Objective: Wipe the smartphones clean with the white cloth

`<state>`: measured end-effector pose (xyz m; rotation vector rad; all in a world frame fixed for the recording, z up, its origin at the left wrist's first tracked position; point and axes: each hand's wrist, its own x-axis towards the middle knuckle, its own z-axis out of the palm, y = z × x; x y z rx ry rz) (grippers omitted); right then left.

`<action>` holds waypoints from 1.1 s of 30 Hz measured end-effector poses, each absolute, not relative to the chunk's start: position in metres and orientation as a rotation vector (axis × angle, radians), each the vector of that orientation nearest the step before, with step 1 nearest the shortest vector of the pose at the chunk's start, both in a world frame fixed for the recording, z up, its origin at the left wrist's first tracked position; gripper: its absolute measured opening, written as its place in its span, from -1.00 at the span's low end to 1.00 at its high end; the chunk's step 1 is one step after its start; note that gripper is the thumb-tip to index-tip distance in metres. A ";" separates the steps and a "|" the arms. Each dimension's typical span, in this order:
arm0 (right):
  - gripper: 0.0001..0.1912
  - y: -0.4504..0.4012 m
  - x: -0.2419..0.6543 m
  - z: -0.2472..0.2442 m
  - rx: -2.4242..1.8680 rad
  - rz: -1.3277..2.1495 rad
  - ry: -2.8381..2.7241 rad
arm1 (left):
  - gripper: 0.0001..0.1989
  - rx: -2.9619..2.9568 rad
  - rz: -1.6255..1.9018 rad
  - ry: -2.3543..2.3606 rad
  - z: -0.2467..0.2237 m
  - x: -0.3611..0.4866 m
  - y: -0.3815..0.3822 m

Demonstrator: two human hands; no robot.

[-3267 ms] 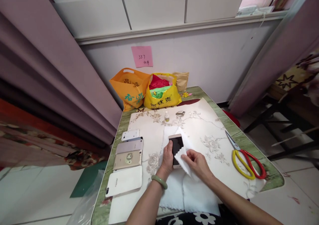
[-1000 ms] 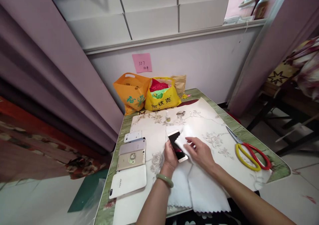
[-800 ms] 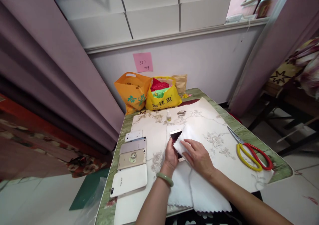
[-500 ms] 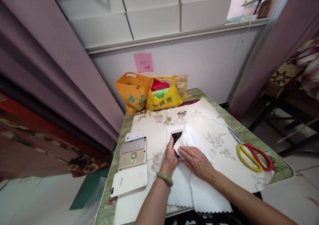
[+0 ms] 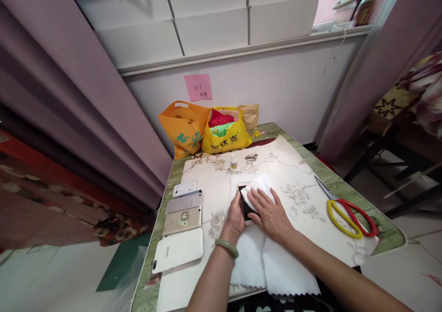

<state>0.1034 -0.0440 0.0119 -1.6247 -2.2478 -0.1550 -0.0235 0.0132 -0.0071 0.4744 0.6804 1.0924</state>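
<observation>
My left hand [image 5: 235, 215] grips a smartphone [image 5: 251, 216] by its left edge, with the dark screen facing up. Spread over the screen, my right hand [image 5: 271, 210] lies with its fingers apart, pressing a white cloth [image 5: 265, 183] against the glass. The cloth covers the phone's upper right part, so that part is hidden. Beneath both hands, a larger spread of white cloth [image 5: 248, 261] reaches the front table edge, its border zigzag-cut. A green bangle [image 5: 227, 247] circles my left wrist.
Several phones lie face down in a column at left, the nearest a white phone [image 5: 178, 251]. Scissors [image 5: 347, 213] with red and yellow handles lie at right. Farther back are a small bottle [image 5: 234, 161], glasses [image 5: 252, 157], an orange bag [image 5: 184, 128] and a yellow bag [image 5: 226, 141].
My right hand has shifted slightly up and its fingers have spread. The cloth has drawn back to the right, baring more of the dark screen. My left hand keeps its hold.
</observation>
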 end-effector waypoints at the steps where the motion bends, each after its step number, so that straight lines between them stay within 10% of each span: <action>1: -0.44 -0.055 0.103 0.009 -1.603 -0.163 -2.268 | -0.58 0.468 1.085 0.671 -0.007 -0.024 0.013; 33: -0.37 -0.015 0.079 0.017 -1.769 -0.070 -2.153 | -0.59 0.550 1.082 0.760 -0.004 -0.025 0.006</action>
